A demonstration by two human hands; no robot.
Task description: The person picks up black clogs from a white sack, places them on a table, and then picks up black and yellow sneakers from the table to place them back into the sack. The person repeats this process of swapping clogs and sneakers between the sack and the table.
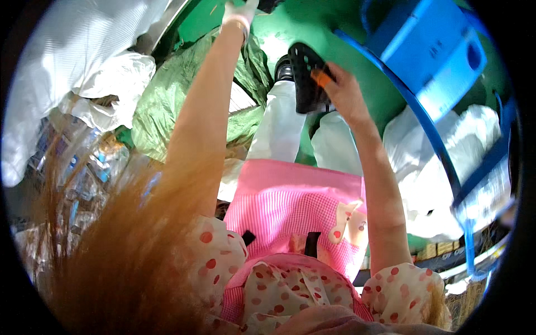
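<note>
My right hand (347, 96) is closed around a black perforated piece (306, 72) with an orange part at the grip. Rows of small holes run along its dark face, but its exact kind is unclear. It hangs above my white-trousered legs and partly hides one black shoe (283, 70). Far forward, my left hand (239, 15) looks washed out by bright light. Its fingertips are cut off by the top edge, near a dark object (270, 5) on the green floor. What it may hold cannot be made out.
A green sack (173, 103) lies left of my legs, beside white bags (120, 78) and a heap of clear plastic bottles (84, 178). To the right are a blue chair (430, 53) with curved tubing and white bags (424, 184). Green floor (329, 25) shows ahead.
</note>
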